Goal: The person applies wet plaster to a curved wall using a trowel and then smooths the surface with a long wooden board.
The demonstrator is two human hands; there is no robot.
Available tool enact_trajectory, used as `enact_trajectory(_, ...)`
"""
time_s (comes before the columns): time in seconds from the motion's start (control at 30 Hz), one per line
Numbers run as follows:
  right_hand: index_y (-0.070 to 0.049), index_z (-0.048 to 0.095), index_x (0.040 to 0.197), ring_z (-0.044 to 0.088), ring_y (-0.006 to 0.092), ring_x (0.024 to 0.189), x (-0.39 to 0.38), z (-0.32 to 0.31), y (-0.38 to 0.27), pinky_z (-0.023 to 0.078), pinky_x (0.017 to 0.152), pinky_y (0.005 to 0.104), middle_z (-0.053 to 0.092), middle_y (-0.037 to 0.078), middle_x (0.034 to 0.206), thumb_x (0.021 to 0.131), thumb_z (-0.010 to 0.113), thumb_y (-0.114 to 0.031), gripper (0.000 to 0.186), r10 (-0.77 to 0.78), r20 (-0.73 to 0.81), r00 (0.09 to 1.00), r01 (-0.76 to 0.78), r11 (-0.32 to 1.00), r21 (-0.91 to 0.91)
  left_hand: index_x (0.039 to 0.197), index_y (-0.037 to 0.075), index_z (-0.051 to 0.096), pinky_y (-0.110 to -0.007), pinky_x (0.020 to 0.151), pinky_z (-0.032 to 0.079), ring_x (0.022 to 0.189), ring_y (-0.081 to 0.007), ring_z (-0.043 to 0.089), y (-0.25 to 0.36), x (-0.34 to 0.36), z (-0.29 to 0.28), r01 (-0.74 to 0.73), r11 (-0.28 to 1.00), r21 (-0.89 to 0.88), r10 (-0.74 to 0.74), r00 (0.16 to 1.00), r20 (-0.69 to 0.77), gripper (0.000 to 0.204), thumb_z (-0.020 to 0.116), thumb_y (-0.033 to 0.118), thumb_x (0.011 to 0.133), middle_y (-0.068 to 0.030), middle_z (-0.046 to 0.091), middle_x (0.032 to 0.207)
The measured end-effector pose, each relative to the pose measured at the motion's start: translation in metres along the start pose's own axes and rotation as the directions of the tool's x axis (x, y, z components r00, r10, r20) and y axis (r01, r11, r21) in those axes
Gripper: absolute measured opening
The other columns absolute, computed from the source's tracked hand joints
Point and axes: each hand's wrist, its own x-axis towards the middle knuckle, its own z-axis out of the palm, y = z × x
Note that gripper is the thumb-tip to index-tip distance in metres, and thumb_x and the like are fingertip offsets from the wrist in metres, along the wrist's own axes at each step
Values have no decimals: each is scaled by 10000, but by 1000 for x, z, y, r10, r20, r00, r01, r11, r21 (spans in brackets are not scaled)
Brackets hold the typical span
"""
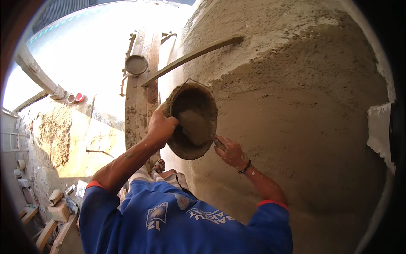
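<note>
Head view: grips the mortar-crusted bucket (192, 98), beside the wall (287, 122), by its left rim with closed left hand (163, 125); points its mouth into view, with long axis leading away from the blue shirt (182, 216). Curls fingers of right hand (233, 153) around a tool handle (219, 144) at the right rim.

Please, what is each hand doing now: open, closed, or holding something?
Left hand: closed, holding the bucket by its rim.
Right hand: closed, holding a tool handle beside the bucket.
</note>
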Motion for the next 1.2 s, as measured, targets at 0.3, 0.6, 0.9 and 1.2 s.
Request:
enact_trajectory(0.3, -57, 519, 1140, 630, 379, 839, 32, -195, -68, 496, 763, 437, 628, 191, 916, 779, 688, -289, 461, 62, -116, 991, -74, 991, -109, 1182, -41, 556, -316, 697, 508, 764, -193, 617, -20, 3, -6, 22, 940, -340, 3, 997, 73, 506, 503, -38, 679, -116, 648, 939)
enact_trajectory(0.6, 22, 584, 1122, 571, 126, 571, 31, -358, -162, 469, 509, 303, 608, 68, 715, 828, 717, -243, 417, -122, -368, 922, 203, 961, 190, 1196, -42, 550, -335, 728, 498, 792, -231, 614, -36, -2, -24, -34, 965, -261, 19, 998, -57, 527, 518, -15, 671, -153, 644, 945)
enact_trajectory(0.9, 56, 546, 1207, 543, 113, 533, 36, -430, -4, 448, 461, 268, 575, 69, 712, 891, 613, -225, 428, 126, -899, 420, -383, 923, -50, 1184, -44, 552, -341, 684, 496, 775, -226, 611, -49, 4, -22, 28, 983, -180, -37, 998, -48, 507, 535, 2, 680, -162, 633, 926)
enact_trajectory(1.2, -39, 546, 1233, 619, 230, 776, 21, -178, -13, 524, 691, 361, 595, 121, 859, 859, 635, -204, 418, 61, -100, 993, -78, 981, -178, 1248, -31, 534, -347, 720, 501, 764, -241, 619, -74, 5, -18, 26, 989, -147, -45, 991, -128, 571, 545, 18, 679, -155, 646, 940)
